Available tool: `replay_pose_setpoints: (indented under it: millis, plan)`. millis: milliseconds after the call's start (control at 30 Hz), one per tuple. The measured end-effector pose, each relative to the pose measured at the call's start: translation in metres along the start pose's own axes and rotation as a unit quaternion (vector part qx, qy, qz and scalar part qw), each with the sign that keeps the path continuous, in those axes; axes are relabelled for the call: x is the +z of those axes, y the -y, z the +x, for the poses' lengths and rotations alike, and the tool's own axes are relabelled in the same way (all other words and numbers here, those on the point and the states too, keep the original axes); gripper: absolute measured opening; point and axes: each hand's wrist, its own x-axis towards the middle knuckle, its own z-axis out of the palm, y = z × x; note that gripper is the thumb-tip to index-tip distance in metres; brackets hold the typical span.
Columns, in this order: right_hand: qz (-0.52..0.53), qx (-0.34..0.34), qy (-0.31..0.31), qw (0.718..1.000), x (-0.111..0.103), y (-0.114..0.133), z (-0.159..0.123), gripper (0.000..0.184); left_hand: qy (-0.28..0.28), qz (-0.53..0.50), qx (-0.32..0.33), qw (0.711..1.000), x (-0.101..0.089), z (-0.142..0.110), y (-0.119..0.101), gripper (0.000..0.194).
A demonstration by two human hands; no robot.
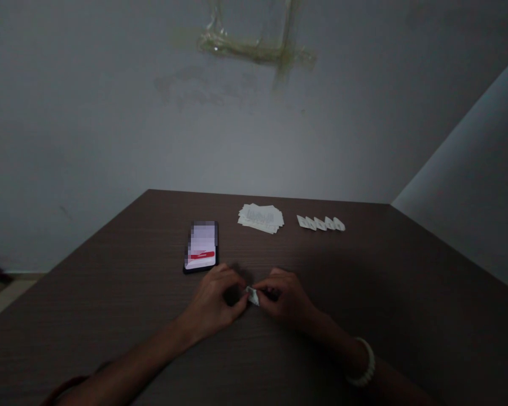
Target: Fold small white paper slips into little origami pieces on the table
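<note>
A small folded piece of white paper is pinched between my two hands just above the dark wooden table. My left hand grips its left side between thumb and fingertips. On the right side, the thumb and forefinger of my right hand close on the same paper. Beyond my hands lies a loose stack of white paper slips with faint print. To its right, several small folded white papers lie overlapping in a row.
A phone with a lit screen lies on the table just beyond my left hand. Behind the table's far edge stands a grey wall with strips of yellowed tape. A pale slanted surface rises at the right.
</note>
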Motion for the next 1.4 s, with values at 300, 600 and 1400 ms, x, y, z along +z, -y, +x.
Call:
replay_pose_setpoints:
  millis: [300,600,1400]
  plan:
    - [-0.001,0.007,0.002,1.000,-0.001,0.001,0.001,0.013,0.025,0.011,0.021,0.999,-0.001,0.001,0.001,0.008]
    - [0.006,-0.021,0.028,0.999,-0.003,0.000,0.001,0.013,0.040,0.031,0.080,0.996,-0.001,-0.001,0.002,0.017]
    - [-0.083,-0.041,0.094,0.991,-0.016,-0.005,-0.002,0.007,0.164,0.053,0.149,0.974,-0.011,-0.002,0.002,0.022]
